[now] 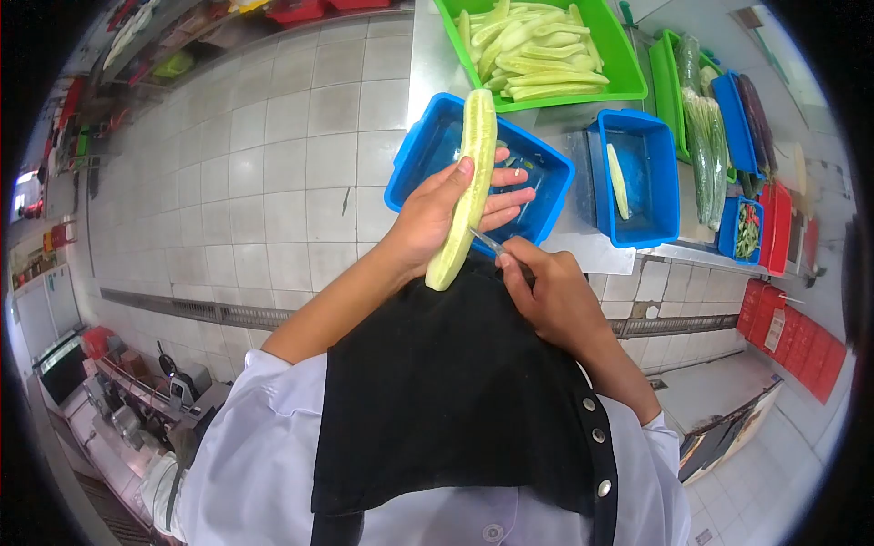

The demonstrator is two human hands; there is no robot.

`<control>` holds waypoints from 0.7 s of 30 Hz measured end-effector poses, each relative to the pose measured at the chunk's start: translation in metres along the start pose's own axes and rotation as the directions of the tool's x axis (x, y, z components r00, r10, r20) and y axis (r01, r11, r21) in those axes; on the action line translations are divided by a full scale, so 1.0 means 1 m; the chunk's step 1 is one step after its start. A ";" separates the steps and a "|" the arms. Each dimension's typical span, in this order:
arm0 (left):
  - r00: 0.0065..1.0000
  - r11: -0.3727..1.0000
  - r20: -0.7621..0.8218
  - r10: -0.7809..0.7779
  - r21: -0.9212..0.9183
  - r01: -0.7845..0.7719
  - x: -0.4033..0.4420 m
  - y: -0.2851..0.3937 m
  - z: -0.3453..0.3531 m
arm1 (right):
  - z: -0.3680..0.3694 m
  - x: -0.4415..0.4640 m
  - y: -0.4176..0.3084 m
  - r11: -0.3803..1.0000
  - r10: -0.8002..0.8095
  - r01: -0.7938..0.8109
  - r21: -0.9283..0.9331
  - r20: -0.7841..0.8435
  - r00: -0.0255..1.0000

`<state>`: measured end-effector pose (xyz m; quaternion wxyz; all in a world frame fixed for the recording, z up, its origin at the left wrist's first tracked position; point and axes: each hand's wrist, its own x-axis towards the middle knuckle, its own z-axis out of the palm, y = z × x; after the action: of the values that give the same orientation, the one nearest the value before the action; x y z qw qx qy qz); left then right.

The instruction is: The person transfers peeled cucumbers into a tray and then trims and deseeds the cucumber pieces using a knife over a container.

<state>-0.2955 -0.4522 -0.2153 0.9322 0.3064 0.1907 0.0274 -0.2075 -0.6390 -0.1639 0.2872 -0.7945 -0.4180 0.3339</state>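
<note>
A long pale green peeled cucumber half [477, 150] lies across my left hand [435, 211], its seedy side up. The thumb presses on it while the other fingers spread out behind it. My right hand [553, 293] is closed around a small metal tool [488, 241], whose tip touches or nearly touches the cucumber's lower right edge. Under my left fingers stands a blue bin [414, 162] with small scraps inside. To its right, another blue bin [675, 173] holds one pale strip [619, 182].
A green tray [628, 80] full of peeled cucumber pieces [537, 45] is at the top. Further right are wrapped green vegetables [706, 155], a small blue bin of leaves and red bits [748, 229], and red crates [792, 337]. The metal table's edge [610, 264] runs near my right hand.
</note>
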 end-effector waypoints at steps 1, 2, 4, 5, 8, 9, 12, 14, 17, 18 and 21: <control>1.000 1.000 0.000 -0.002 -0.011 0.002 -0.001 0.000 0.001 | 0.000 0.000 0.000 0.999 -0.020 0.019 -0.046 -0.024 1.000; 1.000 1.000 -0.003 0.000 -0.010 0.000 -0.002 0.000 0.001 | 0.001 0.000 0.000 0.999 -0.023 0.022 -0.045 -0.022 0.999; 1.000 1.000 0.006 -0.013 -0.017 0.013 -0.001 0.000 0.001 | 0.002 0.000 0.004 0.997 -0.058 0.055 -0.056 -0.054 0.997; 1.000 1.000 0.007 -0.014 -0.019 0.014 0.000 0.000 0.001 | 0.000 0.001 0.004 0.997 -0.055 0.052 -0.057 -0.054 0.997; 1.000 1.000 0.009 -0.001 0.006 0.001 0.001 0.003 0.004 | -0.005 0.004 0.002 0.994 -0.073 0.062 -0.089 -0.135 0.988; 1.000 1.000 0.010 -0.005 0.010 0.005 0.000 0.004 0.007 | -0.007 0.004 -0.001 0.995 -0.070 0.062 -0.081 -0.104 0.992; 1.000 1.000 0.015 -0.019 0.016 0.019 0.001 0.004 0.005 | -0.004 0.002 0.002 0.996 -0.061 0.057 -0.075 -0.058 0.996; 0.999 0.999 0.018 -0.031 0.015 0.031 0.002 0.001 0.003 | -0.003 0.001 0.004 0.996 -0.052 0.049 -0.078 -0.038 0.998; 0.999 0.999 0.024 -0.035 -0.026 0.036 0.001 0.000 0.002 | -0.003 0.000 0.003 0.996 -0.046 0.045 -0.075 -0.011 0.999; 1.000 0.999 0.010 -0.025 -0.040 0.025 0.002 0.002 0.003 | -0.002 -0.001 0.002 0.998 -0.031 0.031 -0.050 0.001 1.000; 1.000 0.998 -0.005 -0.011 -0.055 0.010 0.006 0.003 0.001 | -0.002 -0.001 0.003 1.000 -0.011 0.011 -0.001 0.023 1.000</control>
<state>-0.2894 -0.4498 -0.2147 0.9400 0.2795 0.1937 0.0285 -0.2056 -0.6419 -0.1647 0.2838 -0.7886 -0.4257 0.3410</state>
